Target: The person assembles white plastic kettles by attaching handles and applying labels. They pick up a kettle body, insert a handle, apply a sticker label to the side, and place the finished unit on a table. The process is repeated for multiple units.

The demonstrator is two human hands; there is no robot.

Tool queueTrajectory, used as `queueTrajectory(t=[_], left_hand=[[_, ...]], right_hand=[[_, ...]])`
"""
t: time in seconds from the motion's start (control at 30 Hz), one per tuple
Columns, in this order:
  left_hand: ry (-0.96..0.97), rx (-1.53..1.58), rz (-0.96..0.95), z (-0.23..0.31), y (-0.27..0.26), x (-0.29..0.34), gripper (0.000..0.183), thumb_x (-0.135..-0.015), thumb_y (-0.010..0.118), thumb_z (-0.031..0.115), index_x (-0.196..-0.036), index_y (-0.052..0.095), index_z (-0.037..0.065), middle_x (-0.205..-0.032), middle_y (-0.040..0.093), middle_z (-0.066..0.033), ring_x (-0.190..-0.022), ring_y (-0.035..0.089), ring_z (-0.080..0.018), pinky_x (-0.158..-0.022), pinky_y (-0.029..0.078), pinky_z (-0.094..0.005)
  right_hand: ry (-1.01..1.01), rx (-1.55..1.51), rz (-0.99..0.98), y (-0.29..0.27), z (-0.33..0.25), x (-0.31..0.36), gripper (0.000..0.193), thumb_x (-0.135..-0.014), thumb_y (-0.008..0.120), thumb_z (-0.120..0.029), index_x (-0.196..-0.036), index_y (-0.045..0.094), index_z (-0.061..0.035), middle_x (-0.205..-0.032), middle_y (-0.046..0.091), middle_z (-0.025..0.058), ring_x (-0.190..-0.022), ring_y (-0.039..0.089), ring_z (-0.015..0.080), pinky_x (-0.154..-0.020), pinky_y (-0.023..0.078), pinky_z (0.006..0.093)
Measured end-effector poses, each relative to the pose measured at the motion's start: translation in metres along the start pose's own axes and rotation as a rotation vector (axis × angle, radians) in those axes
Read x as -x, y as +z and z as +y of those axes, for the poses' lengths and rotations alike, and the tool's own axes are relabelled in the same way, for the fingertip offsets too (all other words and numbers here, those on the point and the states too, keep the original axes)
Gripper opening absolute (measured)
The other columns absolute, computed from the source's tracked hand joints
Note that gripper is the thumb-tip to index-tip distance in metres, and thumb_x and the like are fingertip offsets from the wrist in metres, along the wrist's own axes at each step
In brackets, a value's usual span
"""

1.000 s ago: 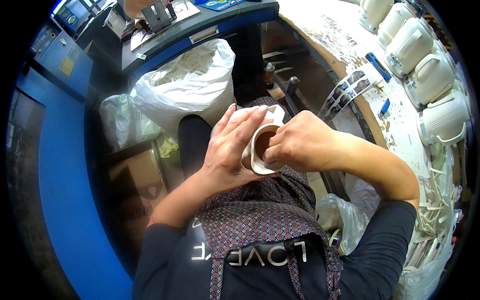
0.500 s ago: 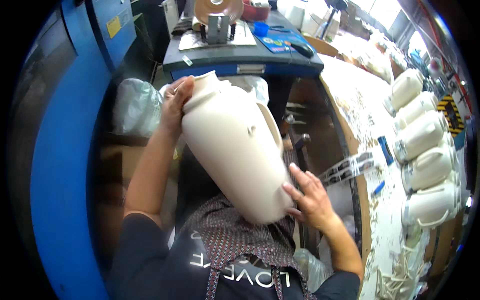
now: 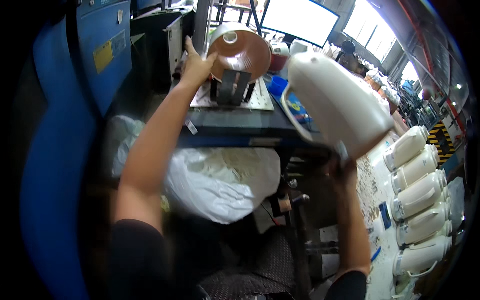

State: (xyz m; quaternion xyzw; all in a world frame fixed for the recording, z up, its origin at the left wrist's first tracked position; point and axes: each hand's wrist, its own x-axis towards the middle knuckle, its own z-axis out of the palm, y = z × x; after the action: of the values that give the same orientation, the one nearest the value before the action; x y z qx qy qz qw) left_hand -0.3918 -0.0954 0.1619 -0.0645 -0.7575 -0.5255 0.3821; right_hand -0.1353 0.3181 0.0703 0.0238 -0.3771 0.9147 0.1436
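My right hand (image 3: 344,167) is closed on the end of a cream plastic jug body (image 3: 332,100), lifted at the right and tilted. Its curved handle loops out on the jug's left side; my right fingers are dark and partly hidden. At the bench, my left hand (image 3: 199,67) has its fingers spread beside the rim of a copper-coloured, bowl-shaped holder (image 3: 250,52), seeming to touch it. The holder's hollow faces me, with a pale round hole in it, and it rests on a metal bracket (image 3: 234,87).
A white plastic bag (image 3: 215,192) hangs open below the dark bench (image 3: 230,120). At right, several cream jugs (image 3: 417,197) lie in a row on a scrap-strewn table (image 3: 372,200). A blue cup (image 3: 278,85) and a lit screen (image 3: 300,21) are farther back; a blue cabinet (image 3: 55,165) stands left.
The jug body has gone from both hands to my right hand alone, swinging up and right. My left hand has let go of it and reached forward to the copper-coloured holder. The view has tilted up.
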Motion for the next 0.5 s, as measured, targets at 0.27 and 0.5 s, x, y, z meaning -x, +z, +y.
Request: queueTrajectory(t=[0.27, 0.5], left_hand=[[-0.614, 1.003, -0.221, -0.025, -0.033, 0.003, 0.039, -0.098, 0.028, 0.011, -0.127, 0.043, -0.009, -0.115, 0.061, -0.0268, -0.098, 0.066, -0.0420, -0.088, 0.057, -0.0479], [-0.599, 0.714, 0.202, -0.068, -0.153, 0.131, 0.064, -0.081, 0.072, 0.021, -0.136, 0.044, 0.004, -0.134, 0.050, -0.0100, -0.126, 0.048, -0.0235, -0.108, 0.040, -0.0394]], right_hand=[[-0.266, 0.421, 0.188, 0.211, 0.117, -0.227, 0.024, -0.086, 0.061, -0.011, -0.108, 0.056, -0.0024, -0.090, 0.059, 0.0083, -0.066, 0.055, 0.0156, -0.052, 0.045, 0.0310], [-0.395, 1.076, 0.049, 0.205, 0.167, -0.242, 0.022, -0.080, 0.060, -0.012, -0.091, 0.069, 0.0050, -0.077, 0.066, 0.0121, -0.067, 0.060, 0.0213, -0.059, 0.045, 0.0359]])
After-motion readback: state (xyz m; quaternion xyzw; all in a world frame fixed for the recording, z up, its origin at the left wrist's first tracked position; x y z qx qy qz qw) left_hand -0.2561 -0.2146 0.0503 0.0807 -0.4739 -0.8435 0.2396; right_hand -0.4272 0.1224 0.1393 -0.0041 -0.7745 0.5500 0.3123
